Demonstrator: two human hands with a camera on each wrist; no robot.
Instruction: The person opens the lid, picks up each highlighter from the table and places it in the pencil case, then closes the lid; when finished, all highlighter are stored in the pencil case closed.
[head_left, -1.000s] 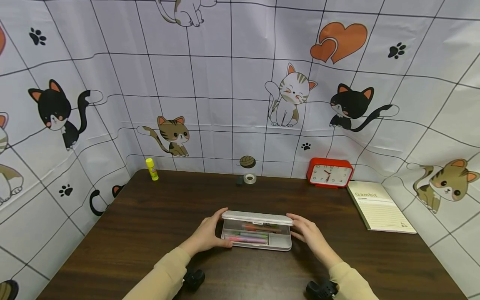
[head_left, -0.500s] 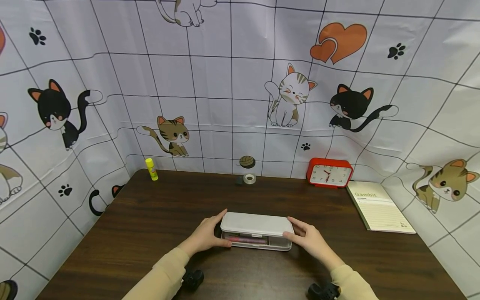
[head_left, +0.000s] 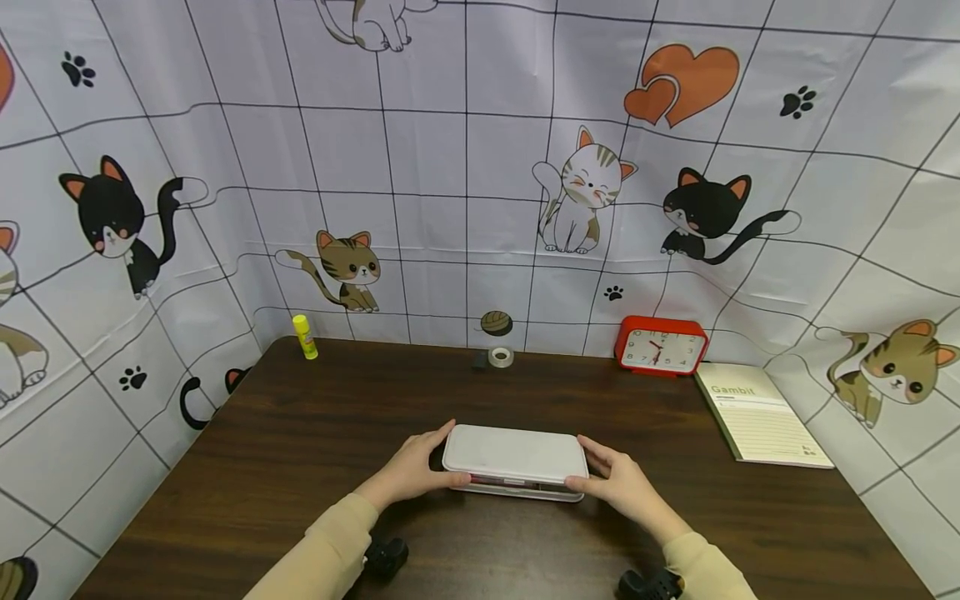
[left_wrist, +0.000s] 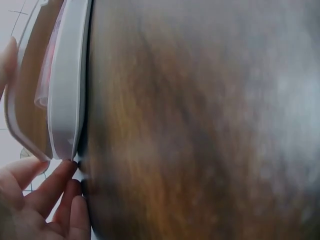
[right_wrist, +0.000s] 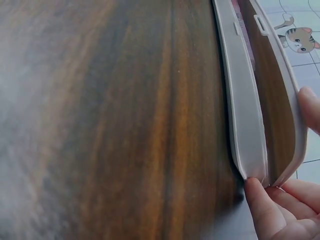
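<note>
**Lid nearly down on a pencil case**

At the near middle of a dark wooden bench (head_left: 300,433), a person holds a white pencil case (head_left: 514,454) by its two short ends. The left hand (head_left: 416,467) grasps the left end, thumb curled along the near edge; the right hand (head_left: 615,479) grasps the right end likewise. Both wrist views show the lid tilted just above the tray, a narrow gap open on the near side, with pink pens inside. The closing step appears almost done; the next move, by this judgement, calls for even downward pressure at both ends so the latch seats without the case sliding. Along the far edge stand a glue stick (head_left: 304,337), a tape roll (head_left: 500,357) and a red clock (head_left: 662,347); a notebook (head_left: 759,414) lies at right
</note>
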